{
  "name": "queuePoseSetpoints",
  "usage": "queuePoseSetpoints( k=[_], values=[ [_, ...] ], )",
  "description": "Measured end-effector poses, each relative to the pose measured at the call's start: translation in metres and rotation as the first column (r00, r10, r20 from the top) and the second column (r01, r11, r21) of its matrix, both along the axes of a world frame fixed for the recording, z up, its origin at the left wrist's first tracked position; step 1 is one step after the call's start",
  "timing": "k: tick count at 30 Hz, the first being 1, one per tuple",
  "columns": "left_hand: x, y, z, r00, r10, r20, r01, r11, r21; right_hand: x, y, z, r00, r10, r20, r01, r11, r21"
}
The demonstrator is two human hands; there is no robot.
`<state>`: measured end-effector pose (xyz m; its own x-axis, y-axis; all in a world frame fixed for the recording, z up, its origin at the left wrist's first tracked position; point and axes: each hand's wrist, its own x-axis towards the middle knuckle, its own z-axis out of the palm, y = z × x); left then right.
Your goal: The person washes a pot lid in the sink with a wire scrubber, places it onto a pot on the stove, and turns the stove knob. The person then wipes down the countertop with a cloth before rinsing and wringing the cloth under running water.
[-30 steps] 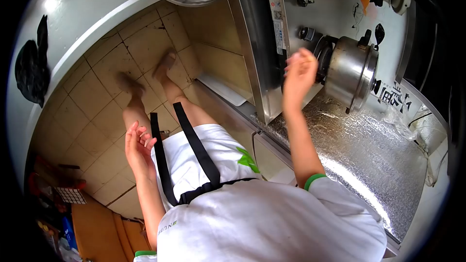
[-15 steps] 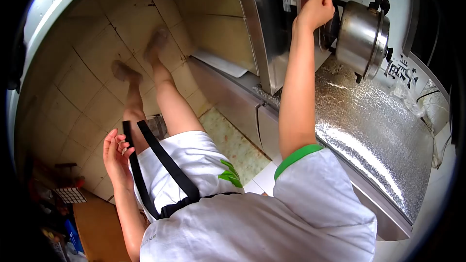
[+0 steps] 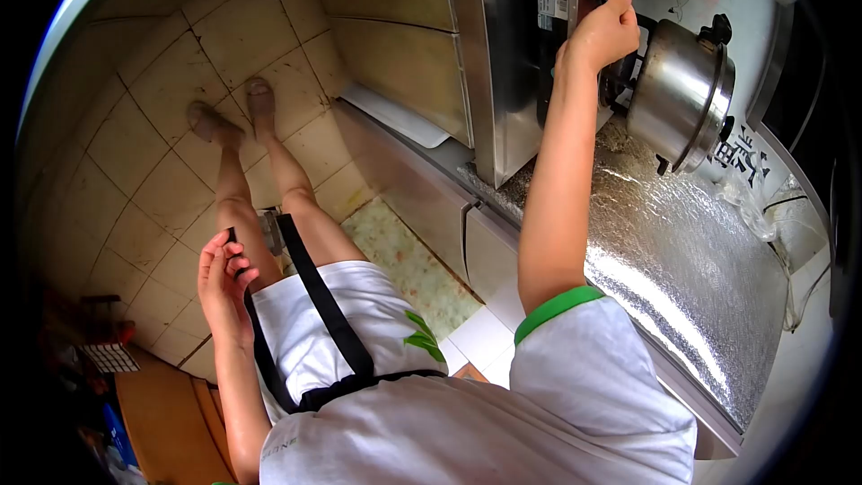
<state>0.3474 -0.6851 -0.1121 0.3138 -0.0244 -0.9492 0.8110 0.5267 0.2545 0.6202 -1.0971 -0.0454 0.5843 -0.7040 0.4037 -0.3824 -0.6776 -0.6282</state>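
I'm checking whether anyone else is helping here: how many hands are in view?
2: the left hand beside the black straps, and the right hand near the stainless-steel pot. The dark picture edges could hide others.

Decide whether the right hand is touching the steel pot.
Apart. The head view shows a narrow dark gap between the right hand and the near side of the steel pot.

The pot (image 3: pixel 673 94) sits on the burner (image 3: pixel 612 88), right hand (image 3: pixel 607 31) to its left.
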Motion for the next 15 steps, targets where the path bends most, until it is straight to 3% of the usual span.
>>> queuePoseSetpoints(
  k=[15],
  values=[
    [-0.002,-0.011,-0.002,1.000,0.012,0.014,-0.012,1.000,0.000,0.000,-0.003,0.000,0.999,0.005,0.032,-0.007,0.999,0.052]
  ],
)
